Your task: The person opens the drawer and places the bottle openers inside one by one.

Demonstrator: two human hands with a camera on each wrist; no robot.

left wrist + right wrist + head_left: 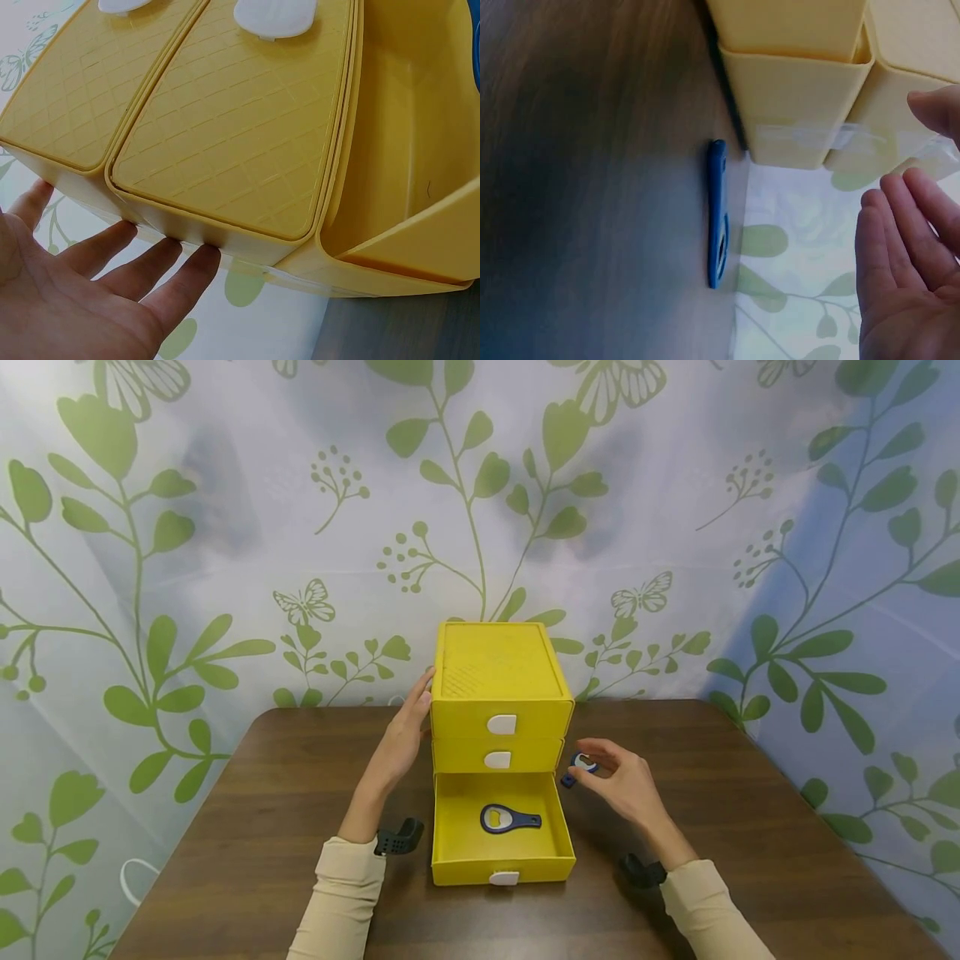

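A yellow three-drawer unit (pixel 501 660) stands on the table, its bottom drawer (pixel 465 872) pulled out. Inside that drawer lies a blue bottle opener (pixel 525 820) with a pale inset, its handle pointing right. My left hand (pixel 401 739) is at the unit's left side; straight fingers (pixel 184 289) rest their tips along the side wall. To the right of the unit, a second blue bottle opener (pixel 717 217) lies on the tabletop. My right hand (pixel 628 783) hovers over it, thumb and fingers apart, overlapping it in the head view.
The brown wooden table (pixel 300 827) ends at a white hanging (pixel 337 610) printed with green leaves. White pull tabs (pixel 502 724) stick out from the drawer fronts. Dark bands (pixel 401 837) circle both wrists. A white cord (pixel 138 877) loops by the table's left edge.
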